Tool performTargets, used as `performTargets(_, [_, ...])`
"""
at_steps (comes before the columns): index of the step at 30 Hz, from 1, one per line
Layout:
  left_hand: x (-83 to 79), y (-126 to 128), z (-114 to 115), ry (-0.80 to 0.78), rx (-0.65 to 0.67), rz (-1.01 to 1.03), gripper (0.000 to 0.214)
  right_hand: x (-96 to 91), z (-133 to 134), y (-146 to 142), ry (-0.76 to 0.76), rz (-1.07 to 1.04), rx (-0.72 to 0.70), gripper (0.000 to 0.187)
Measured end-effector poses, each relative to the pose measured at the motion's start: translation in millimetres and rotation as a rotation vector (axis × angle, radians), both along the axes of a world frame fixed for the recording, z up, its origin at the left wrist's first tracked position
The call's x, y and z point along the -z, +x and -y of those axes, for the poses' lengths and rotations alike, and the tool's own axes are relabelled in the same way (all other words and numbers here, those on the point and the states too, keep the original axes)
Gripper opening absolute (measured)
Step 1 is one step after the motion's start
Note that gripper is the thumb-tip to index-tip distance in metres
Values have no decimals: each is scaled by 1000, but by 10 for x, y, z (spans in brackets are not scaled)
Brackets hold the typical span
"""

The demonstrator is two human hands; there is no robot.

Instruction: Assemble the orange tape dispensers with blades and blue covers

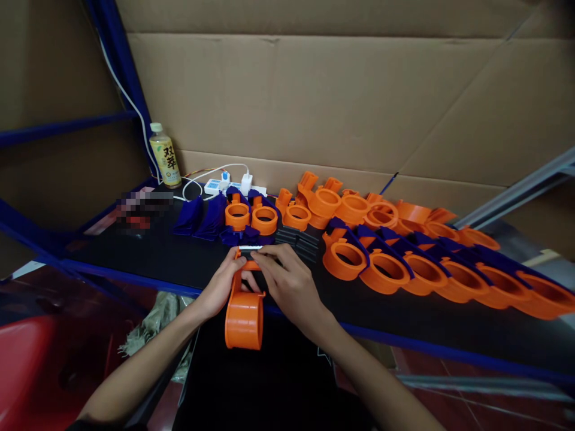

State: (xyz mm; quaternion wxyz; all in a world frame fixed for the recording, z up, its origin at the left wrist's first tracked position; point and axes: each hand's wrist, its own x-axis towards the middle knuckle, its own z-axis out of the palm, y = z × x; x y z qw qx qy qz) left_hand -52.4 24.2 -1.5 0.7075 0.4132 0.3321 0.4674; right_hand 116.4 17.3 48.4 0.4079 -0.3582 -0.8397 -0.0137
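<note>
An orange tape dispenser [244,320] hangs in front of my body, its round hub downward and its head up near the table edge. My left hand [220,284] is closed around the dispenser's neck, thumb by the head. A serrated metal blade [250,247] runs across the top, with a dark piece just below it. My right hand [287,281] has its fingertips pressed against that dark piece, its other fingers curled. Beyond my hands lie several black strips [299,242] and small blue parts [245,235].
Orange dispensers with blue pieces [384,272] line the right of the black table [179,263]; more orange dispensers [326,203] stand behind. Stacked blue plates [209,216], a power strip [215,186] and a drink bottle [165,158] are at left. A red chair [22,371] is lower left.
</note>
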Motion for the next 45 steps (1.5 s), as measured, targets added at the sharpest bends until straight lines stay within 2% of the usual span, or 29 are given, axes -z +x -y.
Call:
performTargets(3, [-3, 12, 16, -4, 9, -7, 32, -5, 22, 1, -36, -14, 5, 24])
performTargets(8, [-33, 43, 53, -25, -25, 37, 37, -16, 40, 18, -55, 10, -64, 27])
performTargets(11, [-101, 33, 53, -28, -79, 84, 35, -110, -37, 68, -77, -30, -143, 29])
performTargets(13, [-160, 11, 39, -32, -121, 148, 32, -198, -167, 99, -82, -23, -126, 33])
performTargets(15, [-208, -16, 18, -47, -135, 195, 31, -275, -361, 105, -102, 75, -11, 33])
performTargets(17, [-231, -39, -2, -62, -143, 218, 32, -320, -585, 75, -148, 317, 102, 32])
performTargets(20, [-223, -51, -20, -70, -147, 213, 32, -319, -860, -17, -190, 609, 148, 29])
performTargets(23, [-209, -41, -18, -55, -159, 181, 31, -272, -978, -103, -185, 664, 142, 25])
performTargets(30, [-228, -12, 9, -30, -162, 203, 28, -200, -970, -193, -169, 705, 156, 24])
performTargets(37, [-189, -5, -12, -52, -199, 242, 31, -263, -952, -164, -152, 586, 231, 32])
performTargets(40, [-184, 6, -20, -57, -227, 260, 33, -290, -844, -42, -161, 310, 229, 31])
performTargets(43, [-191, 18, -20, -39, -256, 234, 37, -261, -628, 89, -234, -62, 120, 24])
performTargets(45, [-194, 20, -17, -26, -264, 212, 40, -226, -474, 150, -307, -175, 45, 21])
